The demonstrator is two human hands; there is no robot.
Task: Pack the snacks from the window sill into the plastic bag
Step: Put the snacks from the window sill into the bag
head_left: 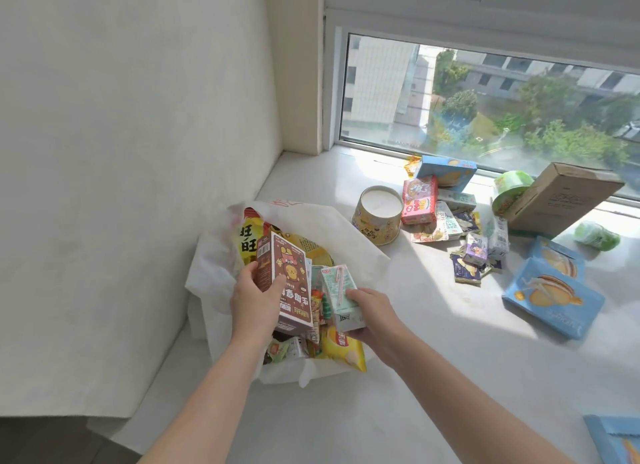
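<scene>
Left hand grips a brown snack box, fingers wrapped round its long edge, tilted over the white plastic bag. Right hand clasps a pale green drink carton with a striped straw, just at three o'clock of the box, both above the bag's open mouth. Inside the bag: a yellow chip packet and other wrappers. At two o'clock, well apart on the window sill, lie a round yellow tub, a pink box, a cardboard box and blue biscuit packs.
</scene>
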